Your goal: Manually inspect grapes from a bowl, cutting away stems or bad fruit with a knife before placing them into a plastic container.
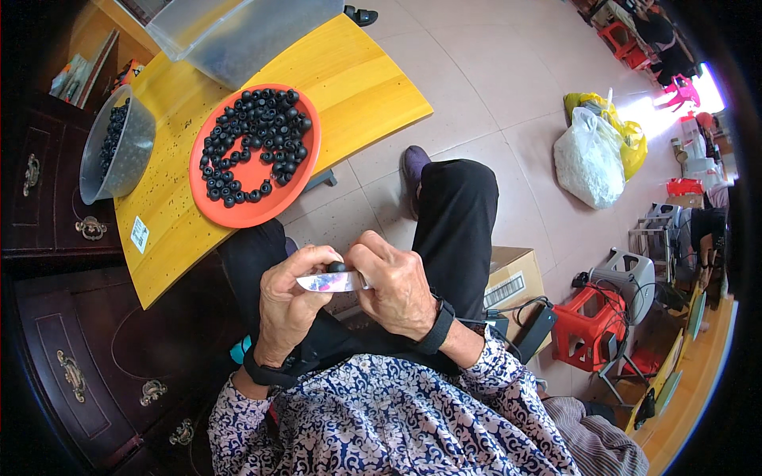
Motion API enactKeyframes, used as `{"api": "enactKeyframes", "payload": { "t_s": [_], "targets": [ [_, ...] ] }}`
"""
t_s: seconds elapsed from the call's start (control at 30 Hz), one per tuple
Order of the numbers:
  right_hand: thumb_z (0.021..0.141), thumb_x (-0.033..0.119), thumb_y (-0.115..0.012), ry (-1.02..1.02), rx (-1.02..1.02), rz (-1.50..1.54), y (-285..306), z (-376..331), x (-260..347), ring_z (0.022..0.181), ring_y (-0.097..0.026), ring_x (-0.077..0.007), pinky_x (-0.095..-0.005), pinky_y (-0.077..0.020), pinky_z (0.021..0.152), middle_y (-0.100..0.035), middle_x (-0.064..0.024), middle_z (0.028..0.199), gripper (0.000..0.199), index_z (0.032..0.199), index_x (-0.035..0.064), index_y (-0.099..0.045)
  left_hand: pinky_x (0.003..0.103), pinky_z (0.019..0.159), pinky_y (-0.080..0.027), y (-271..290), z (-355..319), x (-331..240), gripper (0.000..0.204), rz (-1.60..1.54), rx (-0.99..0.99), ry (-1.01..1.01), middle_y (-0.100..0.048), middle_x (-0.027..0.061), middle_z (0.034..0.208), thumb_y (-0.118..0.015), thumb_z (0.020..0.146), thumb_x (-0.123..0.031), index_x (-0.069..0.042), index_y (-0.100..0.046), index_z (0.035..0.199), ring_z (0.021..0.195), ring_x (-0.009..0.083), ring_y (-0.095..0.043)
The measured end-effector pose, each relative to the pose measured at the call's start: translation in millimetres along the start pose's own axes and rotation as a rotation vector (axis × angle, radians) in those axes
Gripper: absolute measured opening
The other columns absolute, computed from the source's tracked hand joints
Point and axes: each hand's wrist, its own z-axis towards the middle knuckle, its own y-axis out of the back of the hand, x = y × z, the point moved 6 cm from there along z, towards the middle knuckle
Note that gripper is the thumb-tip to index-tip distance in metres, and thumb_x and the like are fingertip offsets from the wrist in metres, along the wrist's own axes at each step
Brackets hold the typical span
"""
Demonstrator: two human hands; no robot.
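Head view: along the left edge of the frame stands a dark wooden cabinet [51, 317], its drawers fitted with ornate metal pulls. Just right of its upper part, a clear plastic bowl [143, 163] holding small black bits sits at the edge of a yellow table [163, 262]. Dark crumbs are scattered over the tabletop, and a white label [140, 234] lies flat on it near the lower left corner. At the upper left of the frame, a large clear bin [254, 36] rests on the table's far side. Below it lies a round orange-red plate [252, 173], covered with many round black pieces [274, 119] apart from a bare patch.

In the middle of the frame, above the lap, the left hand [287, 293] has its fingers pinched on a single black piece [336, 267]. A shiny metal blade [329, 282] lies across, right beside that piece; whether it cuts into it cannot be told. The right hand [393, 285] is curled tightly around the blade's right end. The two hands are close together, each wrist wearing a black band.

Further right, a cardboard box [520, 270] stands on the floor beside the leg, then a red stool [575, 325]. In the upper right, a stuffed white bag [589, 159] leans against a yellow bag [633, 147].
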Motion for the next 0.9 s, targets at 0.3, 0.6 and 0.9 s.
{"api": "enactKeyframes", "payload": {
  "t_s": [0.3,0.6,0.9],
  "targets": [
    [0.067,-0.002,-0.062,0.004,-0.003,-0.006,0.1,1.1,-0.6,0.063,-0.058,-0.0326,-0.0404,-0.0480,0.058,-0.050,-0.0121,0.078,0.019,0.083,0.0027,-0.052,0.020,0.066,-0.043,0.6,-0.1,2.1,0.023,-0.003,0.001,0.004,-0.059,0.0031,0.082,-0.060,0.076,0.002,0.002,-0.061,0.099,0.072,0.0078,-0.053],
    [0.068,-0.002,-0.062,0.006,-0.003,-0.006,0.5,1.5,-0.4,0.063,-0.058,-0.0327,-0.0403,-0.0478,0.057,-0.050,-0.0120,0.078,0.019,0.084,0.0027,-0.052,0.021,0.066,-0.043,0.3,0.2,0.3,0.024,0.028,-0.005,-0.009,-0.058,0.0034,0.081,-0.060,0.076,0.001,0.002,-0.060,0.099,0.071,0.0089,-0.052],
    [0.067,-0.001,-0.062,0.016,-0.006,-0.013,-0.7,1.3,-1.5,0.064,-0.057,-0.0325,-0.0402,-0.0478,0.057,-0.050,-0.0120,0.078,0.020,0.083,0.0027,-0.051,0.021,0.067,-0.044,-0.6,0.2,-1.0,0.022,0.016,-0.001,0.002,-0.058,0.0032,0.081,-0.061,0.078,-0.001,0.001,-0.060,0.099,0.072,0.0088,-0.054]
  ]
}}
